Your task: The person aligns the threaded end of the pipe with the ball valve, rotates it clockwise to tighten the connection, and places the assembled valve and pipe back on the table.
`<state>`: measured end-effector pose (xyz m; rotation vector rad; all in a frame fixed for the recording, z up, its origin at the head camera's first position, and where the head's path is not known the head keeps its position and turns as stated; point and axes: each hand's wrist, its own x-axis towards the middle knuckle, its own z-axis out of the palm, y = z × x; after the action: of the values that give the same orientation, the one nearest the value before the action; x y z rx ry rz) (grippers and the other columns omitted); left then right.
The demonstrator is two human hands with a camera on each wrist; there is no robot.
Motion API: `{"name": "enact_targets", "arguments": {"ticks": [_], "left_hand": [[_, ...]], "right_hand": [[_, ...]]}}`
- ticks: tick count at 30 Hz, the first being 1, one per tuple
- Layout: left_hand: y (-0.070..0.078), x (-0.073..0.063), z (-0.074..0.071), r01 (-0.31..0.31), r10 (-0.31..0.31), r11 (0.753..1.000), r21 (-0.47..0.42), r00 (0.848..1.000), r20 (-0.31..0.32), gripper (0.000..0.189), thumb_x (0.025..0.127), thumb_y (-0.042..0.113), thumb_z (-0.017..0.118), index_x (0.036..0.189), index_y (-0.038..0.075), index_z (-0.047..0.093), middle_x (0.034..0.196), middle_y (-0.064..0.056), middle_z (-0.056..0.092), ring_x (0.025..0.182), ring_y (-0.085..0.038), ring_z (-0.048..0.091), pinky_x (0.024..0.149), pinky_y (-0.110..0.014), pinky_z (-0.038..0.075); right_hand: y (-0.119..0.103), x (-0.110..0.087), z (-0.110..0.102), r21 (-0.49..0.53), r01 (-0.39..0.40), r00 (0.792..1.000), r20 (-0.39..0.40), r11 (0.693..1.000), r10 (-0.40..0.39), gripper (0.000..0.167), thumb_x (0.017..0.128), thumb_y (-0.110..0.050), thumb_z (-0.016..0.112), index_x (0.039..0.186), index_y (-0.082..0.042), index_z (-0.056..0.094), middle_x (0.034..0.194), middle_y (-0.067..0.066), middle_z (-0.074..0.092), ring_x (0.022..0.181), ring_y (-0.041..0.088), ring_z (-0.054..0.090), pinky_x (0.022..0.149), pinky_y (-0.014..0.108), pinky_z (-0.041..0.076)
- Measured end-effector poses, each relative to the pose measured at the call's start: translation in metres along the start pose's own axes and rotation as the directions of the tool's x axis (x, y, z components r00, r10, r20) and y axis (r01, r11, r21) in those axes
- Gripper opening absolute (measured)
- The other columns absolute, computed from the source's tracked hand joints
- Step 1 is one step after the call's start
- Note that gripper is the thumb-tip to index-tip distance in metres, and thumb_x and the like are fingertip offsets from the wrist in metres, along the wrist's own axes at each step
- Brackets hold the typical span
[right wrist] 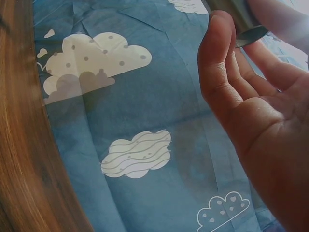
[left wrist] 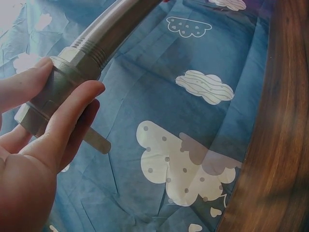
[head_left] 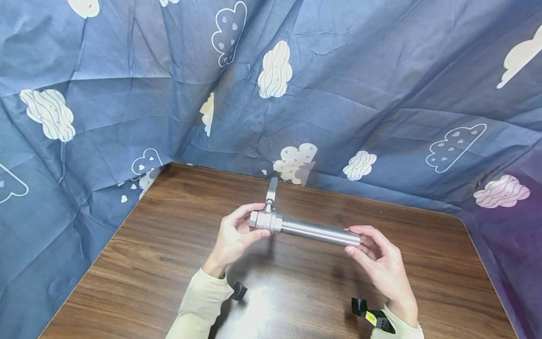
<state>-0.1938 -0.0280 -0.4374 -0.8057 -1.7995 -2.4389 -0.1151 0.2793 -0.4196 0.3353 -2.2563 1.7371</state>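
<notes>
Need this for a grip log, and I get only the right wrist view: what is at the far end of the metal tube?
Observer: In the head view, a metal valve sits at the far end of the metal tube.
Operator: Is anything holding that valve?
Observer: Yes, the left hand grips it between thumb and fingers.
Operator: Does any screw thread show where the two parts meet?
Observer: Yes, the left wrist view shows a band of thread on the tube, right beside the valve.
</notes>
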Motion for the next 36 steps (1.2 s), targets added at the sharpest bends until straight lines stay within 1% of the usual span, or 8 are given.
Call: {"name": "enact_targets", "arguments": {"ticks": [5,16,22,27,30,34,36], "left_hand": [[-0.0003,-0.0002,-0.0004,-0.002,0.002,1.000,-0.003,1.000,0.000,0.057,0.072,-0.014,0.074,0.124,-0.015,0.052,0.105,-0.003,0.066,0.093,-0.011,0.066,0.081,-0.024,0.059],[-0.0004,-0.0004,-0.0006,0.008,-0.008,1.000,0.008,1.000,-0.003,0.056,0.072,-0.015,0.073,0.124,-0.014,0.052,0.106,-0.015,0.065,0.093,-0.012,0.067,0.081,-0.025,0.060],[-0.0003,-0.0004,-0.0007,0.001,-0.001,1.000,0.005,1.000,-0.001,0.056,0.072,-0.014,0.073,0.124,-0.014,0.052,0.106,-0.012,0.066,0.093,-0.012,0.067,0.081,-0.025,0.060],[-0.0004,-0.0005,-0.0008,0.009,-0.009,1.000,0.003,1.000,-0.002,0.057,0.072,-0.015,0.073,0.125,-0.013,0.052,0.105,-0.011,0.066,0.093,-0.012,0.067,0.081,-0.025,0.060],[-0.0004,-0.0005,-0.0006,0.013,-0.013,1.000,0.003,1.000,-0.003,0.057,0.072,-0.014,0.073,0.125,-0.013,0.052,0.105,-0.013,0.066,0.093,-0.012,0.067,0.081,-0.025,0.060],[-0.0003,-0.0002,-0.0002,0.011,-0.011,1.000,0.006,1.000,-0.006,0.056,0.072,-0.014,0.074,0.124,-0.013,0.052,0.106,-0.015,0.065,0.092,-0.012,0.067,0.080,-0.026,0.060],[-0.0001,0.0000,-0.0001,0.010,-0.010,1.000,0.008,1.000,-0.009,0.056,0.072,-0.014,0.074,0.124,-0.013,0.053,0.106,-0.016,0.065,0.092,-0.012,0.067,0.080,-0.025,0.060]], "right_hand": [[-0.0005,0.0000,0.0001,-0.030,-0.010,1.000,0.005,1.000,0.010,0.043,0.080,0.015,0.067,0.120,0.010,0.054,0.100,-0.011,0.069,0.090,0.002,0.067,0.071,0.017,0.058],[-0.0005,-0.0002,-0.0001,-0.029,-0.008,1.000,0.010,1.000,0.009,0.042,0.081,0.014,0.066,0.121,0.013,0.053,0.100,-0.012,0.068,0.090,0.001,0.067,0.072,0.017,0.058],[-0.0007,0.0001,0.0000,-0.033,-0.008,1.000,0.008,0.999,0.008,0.041,0.082,0.014,0.065,0.121,0.013,0.053,0.101,-0.012,0.067,0.091,0.001,0.066,0.072,0.017,0.058],[-0.0008,0.0002,0.0001,-0.068,0.002,1.000,-0.008,0.998,-0.003,0.040,0.081,0.014,0.066,0.119,0.011,0.055,0.098,-0.012,0.067,0.086,0.001,0.065,0.068,0.015,0.056],[-0.0011,0.0002,0.0003,-0.066,0.001,1.000,-0.016,0.998,-0.002,0.040,0.081,0.015,0.067,0.119,0.009,0.056,0.100,-0.011,0.066,0.087,0.001,0.064,0.071,0.015,0.056],[-0.0008,0.0005,0.0003,-0.030,-0.005,1.000,-0.012,1.000,0.004,0.039,0.081,0.015,0.066,0.119,0.010,0.056,0.107,-0.009,0.065,0.093,0.002,0.064,0.079,0.017,0.057],[-0.0003,0.0006,0.0005,-0.014,-0.005,1.000,-0.014,1.000,0.005,0.040,0.081,0.015,0.066,0.119,0.010,0.055,0.109,-0.009,0.065,0.094,0.002,0.064,0.080,0.017,0.057]]}}
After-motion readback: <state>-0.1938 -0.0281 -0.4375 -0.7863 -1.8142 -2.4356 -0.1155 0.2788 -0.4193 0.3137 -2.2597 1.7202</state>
